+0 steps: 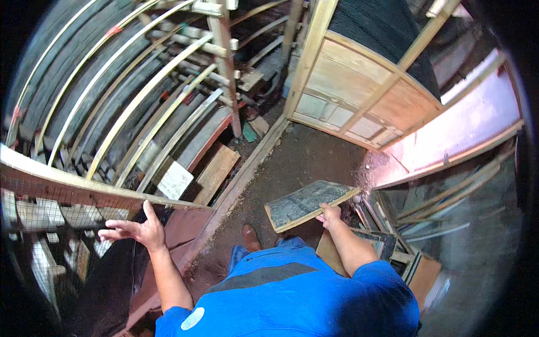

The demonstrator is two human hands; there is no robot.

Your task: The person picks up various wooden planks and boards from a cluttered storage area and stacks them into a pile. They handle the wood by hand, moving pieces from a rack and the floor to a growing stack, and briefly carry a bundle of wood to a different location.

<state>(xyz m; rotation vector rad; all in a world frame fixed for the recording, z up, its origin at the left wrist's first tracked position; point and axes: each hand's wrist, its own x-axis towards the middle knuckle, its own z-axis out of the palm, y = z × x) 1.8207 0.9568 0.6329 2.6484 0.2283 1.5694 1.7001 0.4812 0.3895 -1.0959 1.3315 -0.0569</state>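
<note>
My right hand point(329, 215) grips the near right edge of a flat panel point(306, 203), which has a dark, mottled grey face and a pale wooden frame along its edges. The panel is tilted and held out in front of my body, above the dirt floor. To the left, my left hand point(147, 229) is raised with its fingers spread and nothing in it. Nearest to that hand is a wooden rail point(101, 181) with wire mesh point(39, 208) below it.
Slatted wooden racks point(129, 106) fill the left. A framed panel door point(359, 84) stands ahead, beside a bright doorway point(449, 140). Boards and frames point(387, 241) lean together at my right. A wooden sill point(252, 160) crosses the floor; a brown shoe point(251, 236) shows below.
</note>
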